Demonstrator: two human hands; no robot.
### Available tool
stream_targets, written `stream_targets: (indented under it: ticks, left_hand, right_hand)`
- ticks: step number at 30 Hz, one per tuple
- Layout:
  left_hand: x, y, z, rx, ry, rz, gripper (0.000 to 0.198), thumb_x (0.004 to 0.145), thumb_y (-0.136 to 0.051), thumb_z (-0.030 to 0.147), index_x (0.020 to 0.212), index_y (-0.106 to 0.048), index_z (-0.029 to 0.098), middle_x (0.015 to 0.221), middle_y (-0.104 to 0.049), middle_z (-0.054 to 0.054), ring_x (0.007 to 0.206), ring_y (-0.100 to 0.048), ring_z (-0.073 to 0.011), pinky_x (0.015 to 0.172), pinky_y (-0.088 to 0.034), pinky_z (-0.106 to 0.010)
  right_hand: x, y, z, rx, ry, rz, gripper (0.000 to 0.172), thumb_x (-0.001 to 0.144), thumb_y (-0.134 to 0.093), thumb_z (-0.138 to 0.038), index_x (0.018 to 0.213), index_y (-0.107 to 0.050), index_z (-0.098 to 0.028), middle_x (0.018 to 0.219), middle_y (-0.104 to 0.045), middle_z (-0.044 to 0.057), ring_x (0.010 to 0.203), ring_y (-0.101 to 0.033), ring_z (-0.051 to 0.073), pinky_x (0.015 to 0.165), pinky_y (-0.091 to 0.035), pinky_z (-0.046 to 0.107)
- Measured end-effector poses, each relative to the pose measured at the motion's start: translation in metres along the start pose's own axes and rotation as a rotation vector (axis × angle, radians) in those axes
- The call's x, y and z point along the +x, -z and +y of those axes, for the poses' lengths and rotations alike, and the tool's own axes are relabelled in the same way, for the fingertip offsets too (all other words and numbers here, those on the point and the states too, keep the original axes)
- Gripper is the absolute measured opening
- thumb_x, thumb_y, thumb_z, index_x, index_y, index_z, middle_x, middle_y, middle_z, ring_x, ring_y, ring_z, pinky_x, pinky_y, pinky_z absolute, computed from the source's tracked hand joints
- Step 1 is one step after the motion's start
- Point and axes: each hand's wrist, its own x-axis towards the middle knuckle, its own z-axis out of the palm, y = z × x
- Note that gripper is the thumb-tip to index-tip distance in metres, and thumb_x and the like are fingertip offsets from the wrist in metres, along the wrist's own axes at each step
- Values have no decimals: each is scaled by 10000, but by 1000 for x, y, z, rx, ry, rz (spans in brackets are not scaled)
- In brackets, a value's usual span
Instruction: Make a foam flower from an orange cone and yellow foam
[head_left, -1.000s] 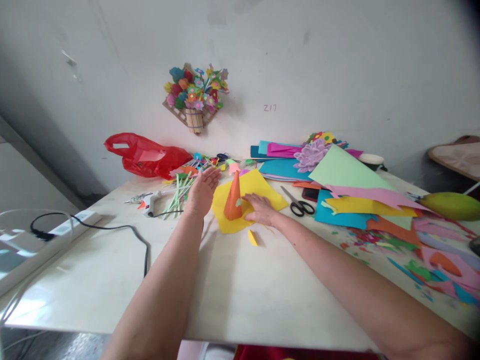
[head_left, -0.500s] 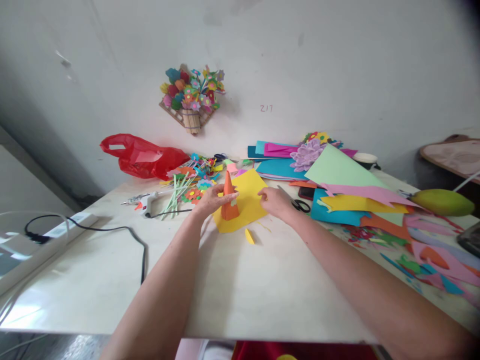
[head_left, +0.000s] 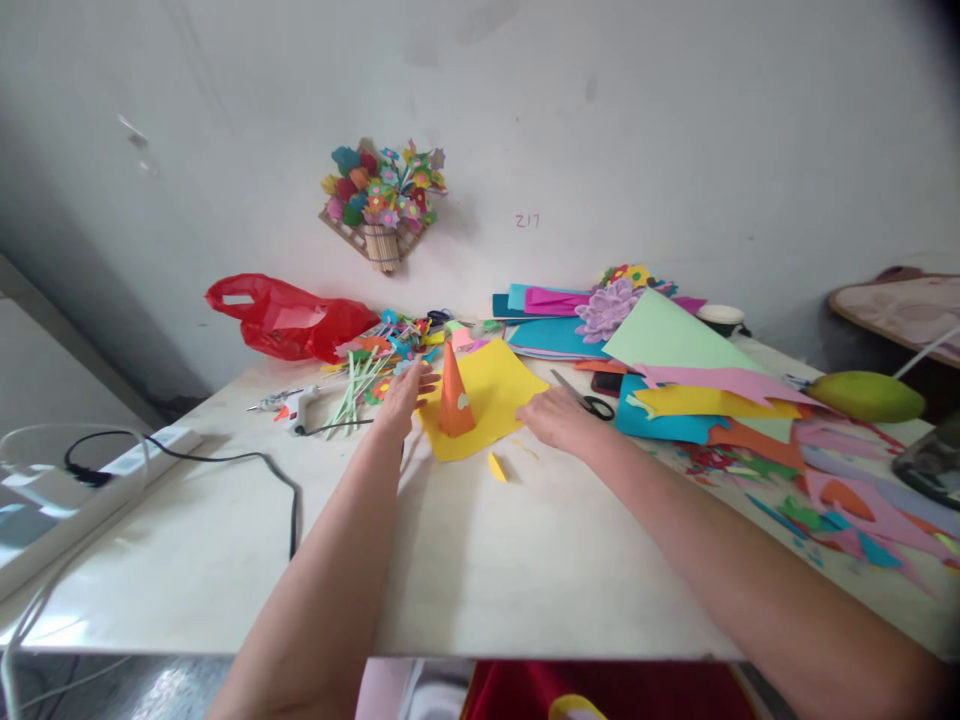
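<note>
An orange cone (head_left: pixel 454 400) with a small pale patch stands upright on a yellow sheet (head_left: pixel 499 385). My left hand (head_left: pixel 405 397) is just left of the cone, apart from it, with its fingers spread and nothing in them. At the right edge of the yellow sheet is my right hand (head_left: pixel 553 416), its fingers curled together at the sheet's edge; whether they grip it is hard to make out. A small yellow scrap (head_left: pixel 497 467) lies in front of the sheet. Black-handled scissors (head_left: pixel 598 406) rest just beyond my right hand.
A white glue gun (head_left: pixel 298 408), pale green strips (head_left: pixel 355 395) and a red plastic bag (head_left: pixel 289 325) lie at the left. Coloured sheets (head_left: pixel 675 345) and scraps cover the right side. A power strip (head_left: pixel 135 465) with a black cable sits at the far left.
My left hand has let go of the orange cone and moved left, its fingers opening. The cone now stands by itself. My right hand stays near the sheet's right edge.
</note>
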Motion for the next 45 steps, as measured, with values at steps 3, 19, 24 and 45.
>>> stream_targets:
  ticks: [3, 19, 24, 45]
  left_hand:
    - [-3, 1, 0, 19, 32, -33, 396, 626, -625, 500, 869, -603, 188, 963, -664, -92, 806, -612, -185, 644, -446, -286]
    - [-9, -9, 1, 25, 207, 36, 190, 588, -582, 54, 744, -537, 153, 607, -573, -27, 562, -595, -142, 575, -492, -265]
    - [-12, -8, 3, 8, 200, 15, 201, 563, -625, 82, 720, -523, 156, 609, -568, -25, 575, -601, -149, 575, -489, -273]
    - [-28, 14, 43, 364, -278, -9, 494, 700, -508, 617, 938, -609, 197, 613, -632, -55, 640, -621, -233, 632, -422, -309]
  right_hand:
    - [-1, -3, 2, -7, -4, 40, 293, 827, -413, -99, 892, -688, -178, 802, -693, 121, 812, -649, 242, 656, -392, 311]
    - [0, 26, -22, -152, 398, 90, 237, 823, -447, -36, 830, -669, -119, 868, -631, 110, 837, -568, 190, 632, -392, 291]
    - [0, 28, -29, -247, 427, 73, 270, 797, -419, 11, 828, -662, -104, 873, -626, 106, 859, -552, 204, 620, -396, 294]
    - [21, 54, -5, 100, -90, 338, 331, 876, -345, -171, 987, -656, -162, 914, -685, 133, 857, -621, 245, 687, -389, 308]
